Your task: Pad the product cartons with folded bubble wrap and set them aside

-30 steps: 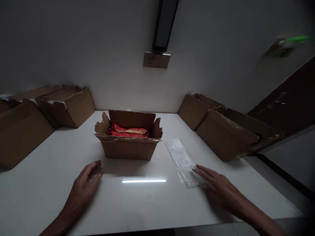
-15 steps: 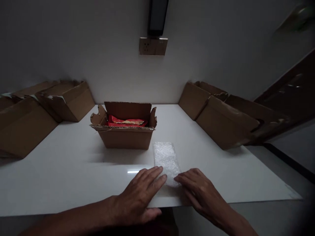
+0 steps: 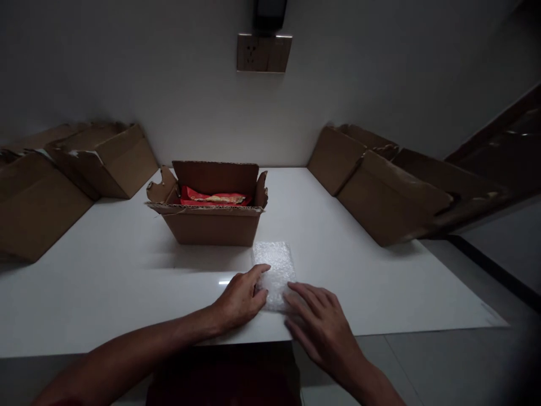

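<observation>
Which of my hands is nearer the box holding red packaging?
Left. Your left hand is in front of the box; your right hand is farther off, front-right of it.

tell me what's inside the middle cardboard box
Red packaging with a pale gold patch shows inside the cardboard box. The near side and the packaging hide the bottom; anything underneath can't be seen.

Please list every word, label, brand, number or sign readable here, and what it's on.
None can be read.
Red packet: any print on its pale patch is too small and dim.
Middle box, bubble wrap: no legible text.
Socket plate: no legible text.
</observation>
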Available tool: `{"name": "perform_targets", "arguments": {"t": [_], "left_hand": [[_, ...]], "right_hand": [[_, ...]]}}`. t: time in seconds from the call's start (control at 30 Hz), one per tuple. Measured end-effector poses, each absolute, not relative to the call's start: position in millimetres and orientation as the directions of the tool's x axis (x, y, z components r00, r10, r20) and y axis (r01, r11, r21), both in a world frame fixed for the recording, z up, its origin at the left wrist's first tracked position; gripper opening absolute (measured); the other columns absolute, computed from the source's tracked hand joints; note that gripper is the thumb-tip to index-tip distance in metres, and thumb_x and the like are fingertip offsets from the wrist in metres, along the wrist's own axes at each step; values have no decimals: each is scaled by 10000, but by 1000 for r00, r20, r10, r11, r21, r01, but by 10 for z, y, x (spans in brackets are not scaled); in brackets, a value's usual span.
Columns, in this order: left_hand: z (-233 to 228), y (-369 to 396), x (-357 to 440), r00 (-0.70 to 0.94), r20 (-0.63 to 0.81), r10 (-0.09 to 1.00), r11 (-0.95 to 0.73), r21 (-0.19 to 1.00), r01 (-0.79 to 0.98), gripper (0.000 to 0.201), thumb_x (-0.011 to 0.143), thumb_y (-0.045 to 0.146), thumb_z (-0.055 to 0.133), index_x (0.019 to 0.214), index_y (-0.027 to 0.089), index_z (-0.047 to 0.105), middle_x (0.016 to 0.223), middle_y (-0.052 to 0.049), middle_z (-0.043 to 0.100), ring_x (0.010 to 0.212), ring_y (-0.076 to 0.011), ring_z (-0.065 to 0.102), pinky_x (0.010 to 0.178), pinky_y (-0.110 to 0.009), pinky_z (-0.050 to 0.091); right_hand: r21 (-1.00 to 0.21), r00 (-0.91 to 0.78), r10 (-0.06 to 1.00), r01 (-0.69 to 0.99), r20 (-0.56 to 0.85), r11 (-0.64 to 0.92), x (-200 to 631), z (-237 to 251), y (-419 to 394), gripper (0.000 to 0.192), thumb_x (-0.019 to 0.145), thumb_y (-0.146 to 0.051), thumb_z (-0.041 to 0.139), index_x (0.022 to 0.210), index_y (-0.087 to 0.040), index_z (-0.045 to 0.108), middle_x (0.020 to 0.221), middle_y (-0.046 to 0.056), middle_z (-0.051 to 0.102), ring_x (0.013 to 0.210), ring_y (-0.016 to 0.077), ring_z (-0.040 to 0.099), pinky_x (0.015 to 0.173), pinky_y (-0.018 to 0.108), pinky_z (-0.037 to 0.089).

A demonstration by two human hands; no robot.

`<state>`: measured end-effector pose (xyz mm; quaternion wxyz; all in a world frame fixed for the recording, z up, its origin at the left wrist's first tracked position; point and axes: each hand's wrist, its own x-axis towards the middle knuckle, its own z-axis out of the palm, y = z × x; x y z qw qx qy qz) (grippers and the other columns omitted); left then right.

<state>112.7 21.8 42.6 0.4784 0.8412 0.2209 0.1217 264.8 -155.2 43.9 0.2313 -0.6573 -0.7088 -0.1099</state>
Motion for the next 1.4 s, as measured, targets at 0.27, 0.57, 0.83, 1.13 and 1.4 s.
{"name": "perform_targets", "arguments": {"t": [0.27, 0.57, 0.83, 1.13, 1.4], "left_hand": [[452, 15, 562, 899, 380, 215, -814, 579, -50, 468, 894, 157, 557, 1355, 206, 489, 1229, -131, 653, 1103, -267, 601, 953, -468, 485], [411, 150, 640, 838, 116, 533, -623, 724, 295, 468, 902, 248, 540, 1365, 183, 530, 1063, -109, 735, 920, -251, 685, 883, -420, 542], [396, 186, 515, 668, 132, 732, -408, 871, 275, 513, 934, 408, 529, 1406, 213, 481, 1266, -141, 595, 1092, -267, 597, 957, -462, 508], [473, 28, 512, 725, -174, 666, 307, 950, -54, 813, 765, 273, 665, 1490, 199, 305, 1133, -105, 643, 985, -208, 645, 876, -342, 526], [661, 146, 407, 792, 328, 515, -534, 845, -2, 714, 815, 209, 675, 1469, 279, 396, 1262, -120, 659, 1108, -265, 664, 955, -385, 550]], "right_hand": [[-511, 11, 931, 838, 365, 190, 2487, 453, -1388, 286, 970, -157, 499, 1221, -249, 602, 958, 54, 739, 826, 204, 662, 733, 375, 532], [-204, -32, 863, 967, 504, 155, 2420, 449, -1386, 402, 908, -216, 623, 1305, -233, 561, 1263, 137, 659, 1106, 295, 620, 894, 484, 483], [-315, 33, 895, 941, 445, 121, 2475, 425, -1099, 237, 963, -191, 502, 1149, -222, 646, 1042, 102, 739, 908, 252, 661, 781, 426, 516], [-772, 150, 967, 632, 206, 66, 2335, 497, -1134, 228, 924, -394, 600, 1086, -260, 687, 1257, 114, 673, 1153, 286, 648, 939, 444, 567], [-776, 49, 978, 618, 203, 130, 2555, 623, -1141, 387, 916, -521, 589, 1219, -300, 686, 1106, 104, 745, 948, 288, 728, 786, 418, 630]]}}
